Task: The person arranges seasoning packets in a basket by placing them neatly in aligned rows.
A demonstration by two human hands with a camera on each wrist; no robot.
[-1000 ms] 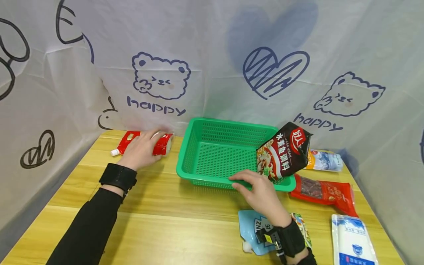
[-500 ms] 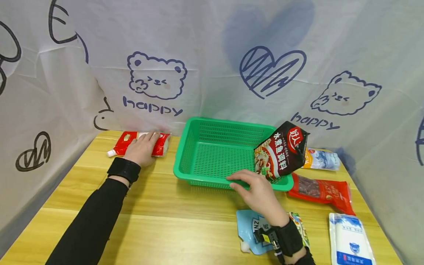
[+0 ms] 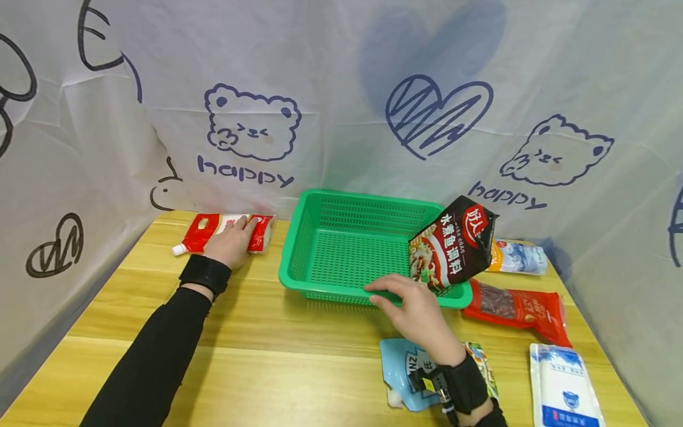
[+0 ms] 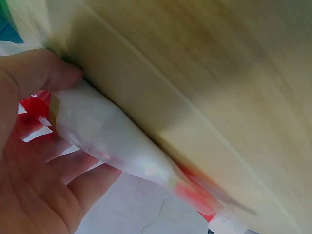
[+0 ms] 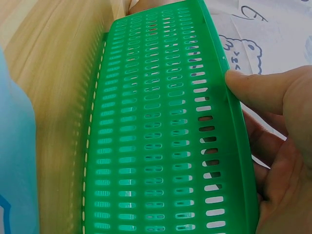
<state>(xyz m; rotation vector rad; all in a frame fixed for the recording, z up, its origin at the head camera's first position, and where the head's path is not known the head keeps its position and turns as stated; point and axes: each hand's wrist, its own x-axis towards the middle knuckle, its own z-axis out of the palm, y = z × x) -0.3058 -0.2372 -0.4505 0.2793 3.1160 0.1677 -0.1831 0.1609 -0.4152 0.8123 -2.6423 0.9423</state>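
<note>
My left hand (image 3: 230, 244) lies over a red and white spouted pouch (image 3: 203, 232) with a white cap at the back left of the table. In the left wrist view the pouch (image 4: 112, 126) sits between the thumb at its near edge and the fingers at the other side. My right hand (image 3: 418, 311) holds the near rim of a green plastic basket (image 3: 325, 289). The right wrist view has the thumb outside the basket wall (image 5: 156, 126) and the fingers behind it. A black seasoning packet (image 3: 453, 243) leans in the basket's right end, its top above the rim.
A light blue spouted pouch (image 3: 395, 367) and a colourful packet (image 3: 482, 362) lie partly under my right wrist. Right of the basket lie a blue and orange packet (image 3: 517, 257), a red packet (image 3: 525, 311) and a white and blue bag (image 3: 565, 385). A printed cloth (image 3: 352, 136) hangs behind.
My left hand has shifted slightly nearer on the red and white pouch, uncovering more of its middle. The view has turned a little; the right hand stays on the basket rim.
</note>
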